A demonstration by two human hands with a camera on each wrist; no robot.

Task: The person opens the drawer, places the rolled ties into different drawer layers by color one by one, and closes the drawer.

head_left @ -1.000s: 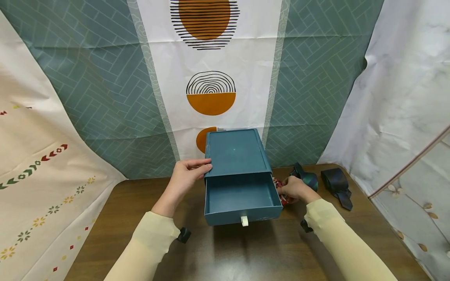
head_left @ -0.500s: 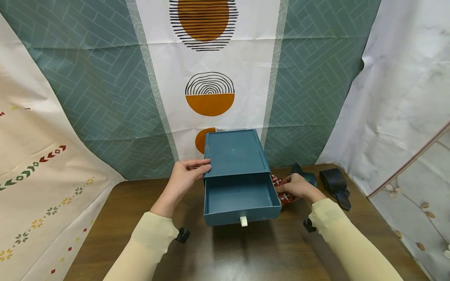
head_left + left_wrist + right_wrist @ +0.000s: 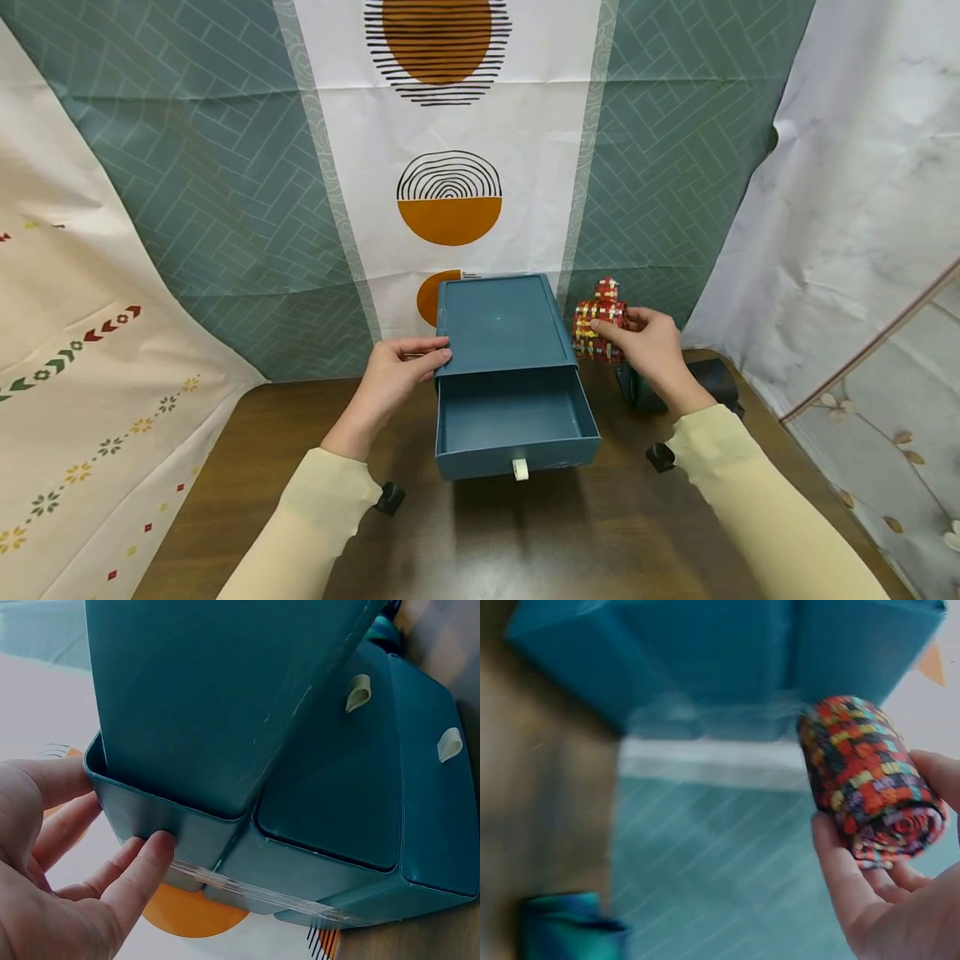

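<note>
My right hand [image 3: 654, 354] pinches a rolled necktie [image 3: 592, 331] in a red, yellow and black woven pattern, its end sticking up above the roll. In the right wrist view, the spiral end of that rolled necktie [image 3: 900, 829] faces the palm. My left hand [image 3: 401, 375] rests its extended fingers against the upper left corner of a blue plastic drawer unit [image 3: 495, 325]. In the left wrist view, fingers [image 3: 154, 847] touch its side wall. The top drawer [image 3: 517, 460], with a pale pull tab, is pulled out and has nothing inside.
Behind the right hand lie a dark green rolled necktie [image 3: 637, 392] and a navy one [image 3: 712, 382], both partly hidden. Closed lower drawers [image 3: 330, 765] with pale tabs show in the left wrist view. A patterned cloth [image 3: 525, 167] hangs behind the brown table [image 3: 300, 433].
My right hand has lifted the red patterned necktie from the table beside the drawer unit, up to about the unit's top. My left hand stays where it was.
</note>
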